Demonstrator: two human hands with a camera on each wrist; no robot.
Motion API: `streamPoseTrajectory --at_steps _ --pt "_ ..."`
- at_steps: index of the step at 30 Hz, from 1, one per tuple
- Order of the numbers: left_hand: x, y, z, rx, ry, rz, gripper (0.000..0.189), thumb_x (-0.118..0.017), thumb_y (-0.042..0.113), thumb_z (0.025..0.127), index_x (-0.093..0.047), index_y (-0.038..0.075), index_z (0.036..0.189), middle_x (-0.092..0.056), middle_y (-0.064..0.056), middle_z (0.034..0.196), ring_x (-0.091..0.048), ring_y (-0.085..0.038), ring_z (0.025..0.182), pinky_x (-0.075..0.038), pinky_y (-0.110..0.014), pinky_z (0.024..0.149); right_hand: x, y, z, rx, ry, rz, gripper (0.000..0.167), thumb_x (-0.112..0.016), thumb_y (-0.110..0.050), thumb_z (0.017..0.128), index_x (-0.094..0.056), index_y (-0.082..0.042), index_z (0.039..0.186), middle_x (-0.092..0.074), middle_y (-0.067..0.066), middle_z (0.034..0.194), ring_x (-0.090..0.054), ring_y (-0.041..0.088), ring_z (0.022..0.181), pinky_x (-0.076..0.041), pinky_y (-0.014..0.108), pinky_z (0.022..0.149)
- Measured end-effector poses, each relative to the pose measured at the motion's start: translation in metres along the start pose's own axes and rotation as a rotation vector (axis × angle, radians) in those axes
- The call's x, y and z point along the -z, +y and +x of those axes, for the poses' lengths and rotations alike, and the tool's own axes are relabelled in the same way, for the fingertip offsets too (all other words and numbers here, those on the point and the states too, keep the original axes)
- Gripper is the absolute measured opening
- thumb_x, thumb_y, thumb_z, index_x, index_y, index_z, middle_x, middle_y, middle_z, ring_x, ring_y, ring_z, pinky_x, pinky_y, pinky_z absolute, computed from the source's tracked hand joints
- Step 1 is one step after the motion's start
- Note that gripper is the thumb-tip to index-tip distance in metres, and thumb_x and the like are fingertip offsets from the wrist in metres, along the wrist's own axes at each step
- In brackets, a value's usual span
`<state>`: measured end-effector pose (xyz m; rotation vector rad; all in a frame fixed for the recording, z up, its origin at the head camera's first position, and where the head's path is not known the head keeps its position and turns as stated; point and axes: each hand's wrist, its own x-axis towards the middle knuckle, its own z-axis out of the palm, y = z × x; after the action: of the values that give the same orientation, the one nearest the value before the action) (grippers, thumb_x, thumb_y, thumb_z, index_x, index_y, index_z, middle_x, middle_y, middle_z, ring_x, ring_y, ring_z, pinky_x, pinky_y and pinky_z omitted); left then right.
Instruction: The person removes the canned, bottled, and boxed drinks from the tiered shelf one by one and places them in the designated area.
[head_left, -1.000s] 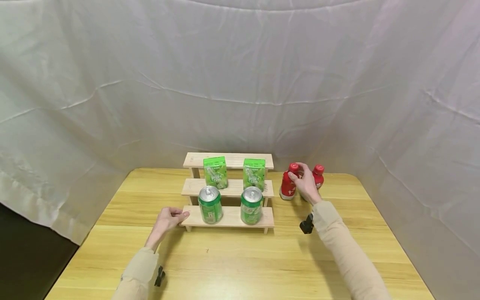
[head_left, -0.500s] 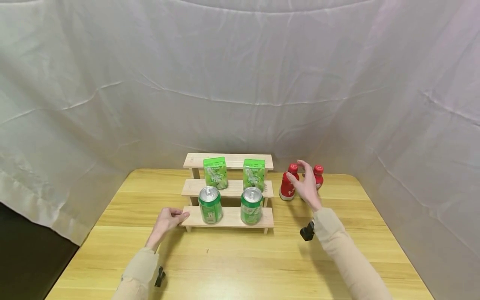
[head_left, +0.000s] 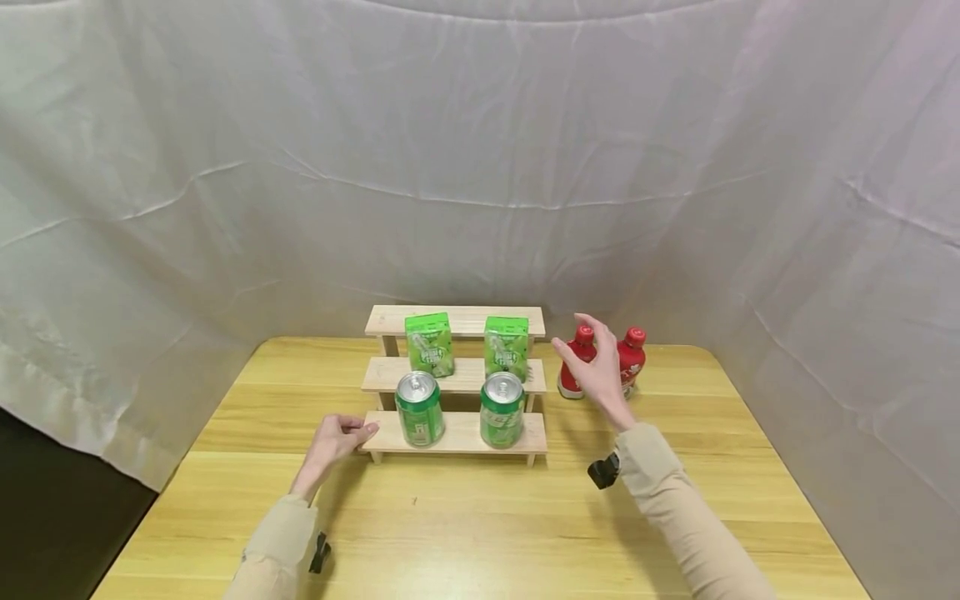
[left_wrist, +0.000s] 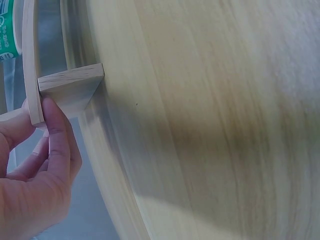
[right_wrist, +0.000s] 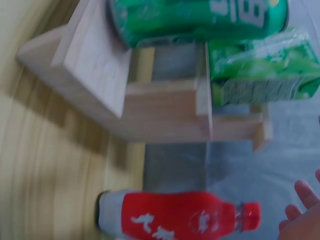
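Note:
My left hand (head_left: 333, 446) pinches the left end of the bottom step of a three-tier wooden display shelf (head_left: 461, 433). In the left wrist view, thumb and fingers of that left hand (left_wrist: 50, 165) clasp the board's edge beside its leg. My right hand (head_left: 602, 373), thumb and fingers spread, hovers by the left of two red bottles and holds nothing. This left bottle (head_left: 567, 383) stands upright, partly hidden behind the hand. Just right of it is the other red bottle (head_left: 632, 360). In the right wrist view, fingertips (right_wrist: 306, 192) show at the edge, apart from the bottle's red cap (right_wrist: 250, 216).
Two green cans (head_left: 420, 417) stand on the bottom step. Behind them, two green drink cartons (head_left: 431, 346) occupy the middle step. The shelf and bottles are on a wooden table (head_left: 480, 533). Grey-white curtains (head_left: 480, 167) enclose its back and sides.
My right hand has let go of the left bottle's top, spread its fingers and shifted left. More of the right bottle shows now. The left hand keeps its place on the shelf.

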<state>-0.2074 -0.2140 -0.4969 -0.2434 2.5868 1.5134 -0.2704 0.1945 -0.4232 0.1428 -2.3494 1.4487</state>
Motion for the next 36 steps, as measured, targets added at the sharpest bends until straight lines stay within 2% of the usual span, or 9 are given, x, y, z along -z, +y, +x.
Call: streamPoseTrajectory --at_steps 9,13,18,24,30,36 --pt "0.0 0.0 0.0 0.014 0.006 0.003 0.044 -0.07 0.021 0.095 -0.061 -0.016 0.119 -0.072 -0.026 0.102 -0.066 -0.015 0.08 -0.059 -0.032 0.076 -0.014 -0.023 -0.001 0.017 -0.118 0.135 0.059 -0.074 -0.025 0.093 -0.049 -0.008 0.143 -0.051 0.014 0.149 -0.04 0.031 0.143 -0.026 0.053 0.123" --pt "0.0 0.0 0.0 0.017 0.007 0.003 0.044 -0.07 0.02 0.095 -0.061 -0.016 0.119 -0.072 -0.026 0.102 -0.066 -0.017 0.081 -0.059 -0.032 0.077 -0.021 -0.03 -0.001 0.015 -0.171 0.212 0.057 -0.071 -0.021 0.095 -0.048 -0.004 0.143 -0.052 0.02 0.146 -0.044 0.037 0.139 -0.03 0.055 0.121" --pt "0.0 0.0 0.001 0.013 0.01 0.01 0.044 -0.07 0.021 0.095 -0.062 -0.016 0.118 -0.072 -0.026 0.101 -0.067 -0.017 0.081 -0.059 -0.034 0.077 -0.028 -0.036 0.001 -0.027 -0.236 0.315 0.056 -0.067 -0.013 0.097 -0.043 0.002 0.145 -0.051 0.025 0.144 -0.048 0.039 0.137 -0.034 0.051 0.121" --pt "0.0 0.0 0.001 0.003 0.009 0.008 0.041 -0.069 0.018 0.095 -0.063 -0.017 0.115 -0.073 -0.022 0.094 -0.064 -0.013 0.075 -0.057 -0.029 0.071 -0.035 -0.037 0.003 -0.072 -0.265 0.315 0.057 -0.064 -0.015 0.099 -0.041 0.001 0.148 -0.05 0.025 0.145 -0.049 0.037 0.136 -0.035 0.046 0.121" --pt "-0.001 -0.001 0.002 0.001 0.011 0.012 0.039 -0.069 0.017 0.095 -0.063 -0.017 0.114 -0.073 -0.022 0.093 -0.064 -0.013 0.075 -0.057 -0.028 0.071 -0.038 -0.04 0.003 -0.094 -0.275 0.289 0.058 -0.063 -0.016 0.1 -0.04 -0.001 0.151 -0.049 0.025 0.144 -0.048 0.039 0.138 -0.036 0.047 0.121" --pt "0.0 0.001 0.001 0.005 0.008 0.004 0.041 -0.069 0.018 0.095 -0.063 -0.017 0.115 -0.072 -0.023 0.095 -0.065 -0.014 0.076 -0.058 -0.03 0.073 -0.043 -0.042 0.003 -0.118 -0.262 0.294 0.051 -0.066 -0.015 0.098 -0.047 0.001 0.143 -0.044 0.024 0.14 -0.049 0.039 0.137 -0.037 0.044 0.121"
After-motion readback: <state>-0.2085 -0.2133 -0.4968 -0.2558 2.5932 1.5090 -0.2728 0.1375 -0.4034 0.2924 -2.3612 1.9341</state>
